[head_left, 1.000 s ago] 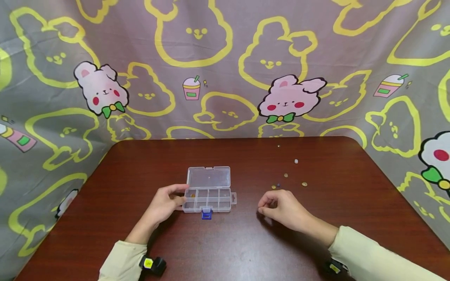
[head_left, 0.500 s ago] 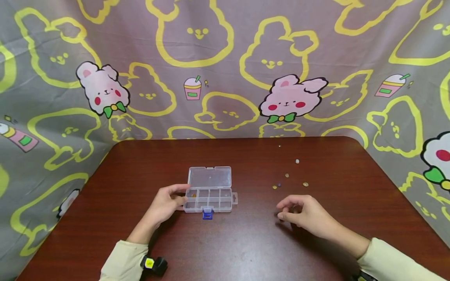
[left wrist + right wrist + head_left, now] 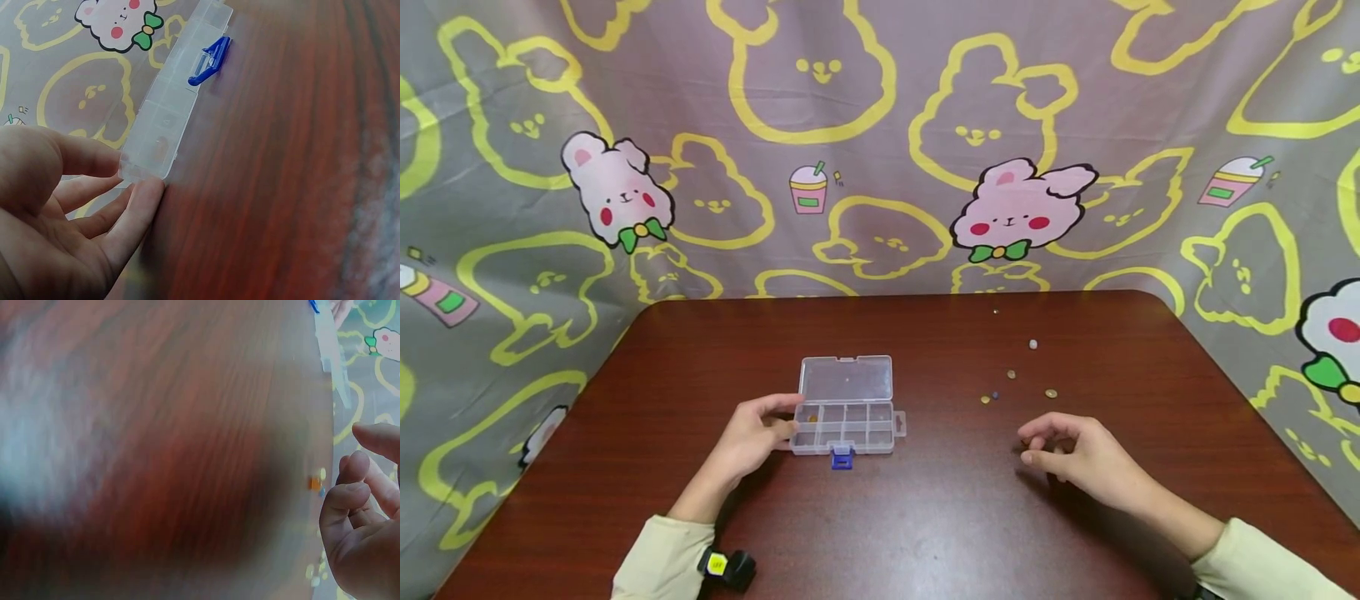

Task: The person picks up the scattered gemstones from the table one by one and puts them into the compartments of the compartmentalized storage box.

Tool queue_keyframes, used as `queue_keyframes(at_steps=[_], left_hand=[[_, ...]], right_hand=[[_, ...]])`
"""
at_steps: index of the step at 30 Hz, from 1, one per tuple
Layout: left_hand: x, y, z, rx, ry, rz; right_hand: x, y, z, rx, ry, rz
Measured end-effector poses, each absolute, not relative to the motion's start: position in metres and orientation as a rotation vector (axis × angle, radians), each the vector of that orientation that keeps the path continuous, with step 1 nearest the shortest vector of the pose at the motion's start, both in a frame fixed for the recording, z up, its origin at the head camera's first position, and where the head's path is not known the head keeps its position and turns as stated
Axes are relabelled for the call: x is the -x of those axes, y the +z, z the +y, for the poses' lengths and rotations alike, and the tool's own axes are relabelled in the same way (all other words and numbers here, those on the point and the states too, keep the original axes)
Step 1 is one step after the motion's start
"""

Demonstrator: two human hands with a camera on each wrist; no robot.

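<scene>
Rightward shifts the right hand (image 3: pixel 1084 458), fingers loosely curved and apart near an orange bead (image 3: pixel 314 483); the left hand (image 3: pixel 751 437) pinches the open box's (image 3: pixel 844 427) left end.

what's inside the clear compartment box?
The clear box has a small orange piece in its back left compartment; nothing else is distinct. The left hand covers part of its left end, hiding what's behind.

Left fingers (image 3: pixel 777 403) in a pinch, right fingers (image 3: pixel 1051 423) loosely curled

Reddish-brown wood-grained table (image 3: pixel 925 517), open clear compartment box (image 3: pixel 880 447), tiny pieces (image 3: pixel 1051 393) scattered beyond.
</scene>
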State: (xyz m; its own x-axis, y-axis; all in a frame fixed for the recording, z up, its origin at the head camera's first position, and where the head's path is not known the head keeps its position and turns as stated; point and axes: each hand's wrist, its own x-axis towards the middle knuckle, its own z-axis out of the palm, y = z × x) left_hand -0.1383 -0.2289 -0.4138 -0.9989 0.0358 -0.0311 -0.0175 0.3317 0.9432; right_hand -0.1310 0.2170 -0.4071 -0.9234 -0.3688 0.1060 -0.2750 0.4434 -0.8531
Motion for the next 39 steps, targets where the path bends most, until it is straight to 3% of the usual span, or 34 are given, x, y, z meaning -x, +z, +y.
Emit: queue_keyframes(at_steps=[39], left_hand=[[0.139,-0.413,-0.23,0.006,1.761,2.523]], right_hand=[[0.153,-0.419,0.228,0.44,-1.376,2.667]])
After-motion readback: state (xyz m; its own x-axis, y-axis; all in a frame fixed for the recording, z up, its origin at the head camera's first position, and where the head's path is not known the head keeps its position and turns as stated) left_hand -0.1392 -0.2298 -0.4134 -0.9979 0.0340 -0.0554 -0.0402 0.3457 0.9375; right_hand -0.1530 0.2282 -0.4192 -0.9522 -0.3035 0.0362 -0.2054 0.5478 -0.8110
